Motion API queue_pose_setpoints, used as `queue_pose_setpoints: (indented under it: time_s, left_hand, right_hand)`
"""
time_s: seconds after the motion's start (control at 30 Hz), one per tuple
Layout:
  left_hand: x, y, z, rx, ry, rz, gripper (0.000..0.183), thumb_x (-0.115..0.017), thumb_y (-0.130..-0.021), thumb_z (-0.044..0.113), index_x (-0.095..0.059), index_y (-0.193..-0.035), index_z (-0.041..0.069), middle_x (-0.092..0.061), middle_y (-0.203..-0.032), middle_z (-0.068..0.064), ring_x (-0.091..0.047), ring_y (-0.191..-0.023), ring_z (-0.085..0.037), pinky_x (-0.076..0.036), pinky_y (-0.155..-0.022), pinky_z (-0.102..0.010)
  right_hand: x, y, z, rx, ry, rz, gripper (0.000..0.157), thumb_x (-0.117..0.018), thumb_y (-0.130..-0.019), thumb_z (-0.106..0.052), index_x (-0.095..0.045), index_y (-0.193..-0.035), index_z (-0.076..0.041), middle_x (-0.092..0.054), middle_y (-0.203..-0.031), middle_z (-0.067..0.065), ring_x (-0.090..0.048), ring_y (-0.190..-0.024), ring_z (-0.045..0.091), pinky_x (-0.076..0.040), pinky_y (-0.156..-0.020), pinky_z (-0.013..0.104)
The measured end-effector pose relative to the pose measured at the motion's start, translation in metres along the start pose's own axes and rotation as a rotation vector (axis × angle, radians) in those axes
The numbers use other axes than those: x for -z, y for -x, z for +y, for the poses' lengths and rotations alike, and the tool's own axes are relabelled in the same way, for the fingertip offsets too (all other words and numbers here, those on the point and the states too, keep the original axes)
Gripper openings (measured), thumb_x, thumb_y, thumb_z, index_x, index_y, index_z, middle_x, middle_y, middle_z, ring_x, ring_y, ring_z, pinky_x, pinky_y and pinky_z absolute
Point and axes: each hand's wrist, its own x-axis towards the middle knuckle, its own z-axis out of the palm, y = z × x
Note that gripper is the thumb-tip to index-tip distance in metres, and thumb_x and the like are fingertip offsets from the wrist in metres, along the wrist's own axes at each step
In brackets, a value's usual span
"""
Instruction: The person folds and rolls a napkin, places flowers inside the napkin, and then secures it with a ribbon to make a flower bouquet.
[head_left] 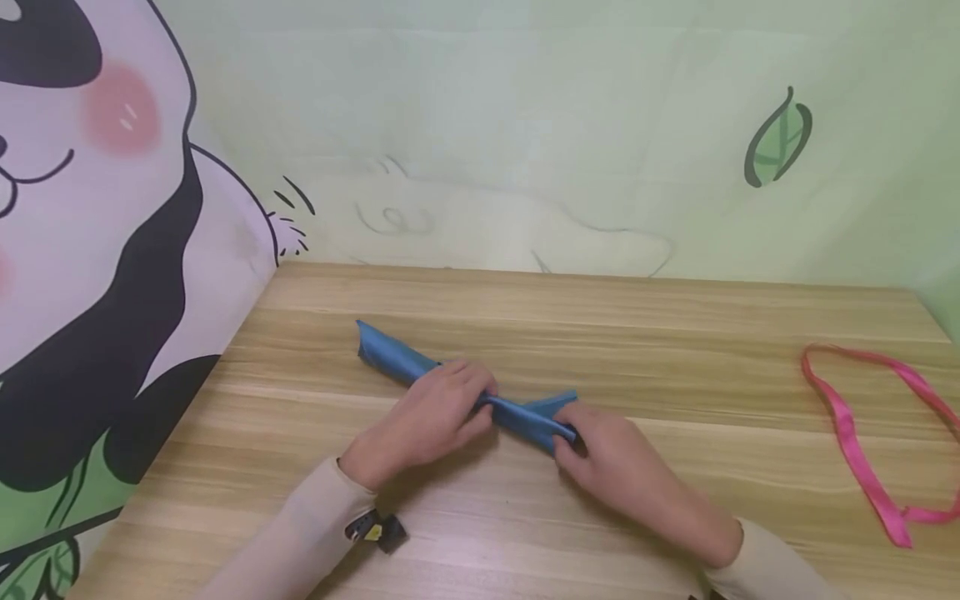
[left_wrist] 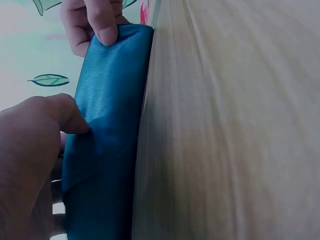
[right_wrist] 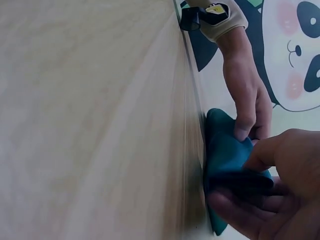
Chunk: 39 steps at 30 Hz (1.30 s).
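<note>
A blue sheet (head_left: 393, 357) with a leathery sheen is rolled into a long, narrow tube, lying slantwise over the table. Its left end tapers to a corner, and a loose flap stands out near the right end. My left hand (head_left: 431, 417) holds the roll around its middle; the left wrist view shows the thumb on the near face of the sheet (left_wrist: 107, 105) and the other fingers behind it. At the right end, my right hand (head_left: 618, 458) pinches the layers between thumb and fingers. The right wrist view shows the folded end (right_wrist: 227, 155) opening between those fingers.
A pink ribbon (head_left: 847, 437) lies in a loose loop at the right of the wooden table (head_left: 510, 542). Behind the table stands a pale green wall (head_left: 525, 100) with a leaf drawing, and a large panda picture (head_left: 67, 250) is at the left.
</note>
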Motion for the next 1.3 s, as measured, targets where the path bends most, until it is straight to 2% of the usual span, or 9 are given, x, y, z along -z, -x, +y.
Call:
queue_pose_setpoints:
  time_s: [0.2,0.4,0.5,0.6,0.8,0.9,1.0,1.17,1.3]
  left_hand:
    - [0.0,0.001,0.001,0.058,0.003,-0.018,0.016,-0.061,-0.103,0.021,-0.064,-0.115,0.011,-0.066,-0.099,0.001,-0.062,-0.092,-0.017,-0.055,-0.087,-0.04]
    - [0.0,0.001,0.001,0.079,-0.006,-0.032,0.021,-0.066,-0.103,0.025,-0.066,-0.119,0.012,-0.072,-0.108,-0.001,-0.065,-0.091,-0.016,-0.057,-0.078,-0.036]
    - [0.0,0.001,0.0,0.056,-0.034,-0.008,0.021,-0.071,-0.102,0.026,-0.068,-0.118,0.013,-0.073,-0.113,-0.003,-0.067,-0.101,-0.019,-0.057,-0.084,-0.039]
    - [0.0,0.001,0.0,0.006,-0.068,0.046,0.018,-0.078,-0.098,0.024,-0.071,-0.112,0.014,-0.071,-0.112,-0.002,-0.065,-0.105,-0.021,-0.056,-0.088,-0.039]
    - [-0.001,0.003,0.001,-0.103,-0.089,0.122,0.008,-0.083,-0.092,0.014,-0.076,-0.097,0.015,-0.07,-0.096,0.003,-0.066,-0.089,-0.016,-0.057,-0.07,-0.032]
    - [-0.001,0.004,0.001,-0.096,-0.073,0.072,0.009,-0.082,-0.092,0.022,-0.079,-0.099,0.016,-0.069,-0.095,0.004,-0.066,-0.084,-0.014,-0.056,-0.066,-0.03]
    - [0.001,0.006,0.002,-0.059,-0.054,-0.004,0.024,-0.084,-0.089,0.034,-0.08,-0.104,0.016,-0.068,-0.098,0.005,-0.065,-0.086,-0.013,-0.056,-0.069,-0.031]
    - [0.003,0.006,0.001,-0.024,-0.027,-0.073,0.035,-0.085,-0.088,0.039,-0.079,-0.113,0.015,-0.069,-0.105,0.002,-0.067,-0.094,-0.016,-0.058,-0.079,-0.036]
    - [0.003,0.005,0.0,-0.024,-0.016,-0.059,0.032,-0.084,-0.091,0.034,-0.078,-0.116,0.014,-0.071,-0.111,-0.001,-0.069,-0.101,-0.02,-0.058,-0.087,-0.04]
  right_hand:
    - [-0.001,-0.001,-0.002,-0.1,-0.192,-0.047,0.02,-0.073,-0.096,-0.003,-0.067,-0.115,-0.001,-0.065,-0.083,-0.003,-0.054,-0.064,0.003,-0.05,-0.052,0.025]
    - [-0.003,-0.002,0.0,-0.158,-0.237,-0.041,0.026,-0.074,-0.094,0.002,-0.065,-0.119,0.002,-0.068,-0.085,0.0,-0.058,-0.063,0.005,-0.052,-0.053,0.026]
    - [-0.003,-0.002,0.0,-0.169,-0.195,-0.043,0.026,-0.076,-0.094,0.0,-0.066,-0.117,0.0,-0.064,-0.079,-0.004,-0.055,-0.061,0.005,-0.05,-0.051,0.026]
    - [-0.004,-0.002,-0.001,-0.167,-0.09,-0.021,0.027,-0.08,-0.092,-0.005,-0.068,-0.116,-0.004,-0.065,-0.084,-0.003,-0.053,-0.063,0.004,-0.048,-0.053,0.025]
    - [-0.008,0.0,0.002,-0.083,0.08,0.071,0.034,-0.09,-0.082,-0.004,-0.069,-0.109,-0.009,-0.06,-0.101,0.001,-0.058,-0.075,0.009,-0.053,-0.062,0.028]
    - [-0.009,0.0,0.004,0.011,0.109,0.085,0.029,-0.089,-0.08,0.0,-0.072,-0.1,-0.011,-0.063,-0.102,0.0,-0.064,-0.088,0.015,-0.059,-0.075,0.035]
    - [-0.01,-0.001,0.007,0.063,0.108,0.079,0.025,-0.087,-0.081,0.004,-0.073,-0.095,-0.013,-0.068,-0.101,-0.001,-0.066,-0.098,0.019,-0.059,-0.086,0.04]
    - [-0.008,-0.003,0.01,0.038,0.074,0.042,0.021,-0.086,-0.084,0.001,-0.076,-0.095,-0.013,-0.071,-0.101,-0.002,-0.068,-0.099,0.02,-0.059,-0.089,0.041]
    - [-0.006,-0.005,0.012,0.014,0.057,0.011,0.018,-0.086,-0.086,-0.003,-0.078,-0.098,-0.014,-0.072,-0.102,-0.002,-0.068,-0.101,0.021,-0.058,-0.091,0.043]
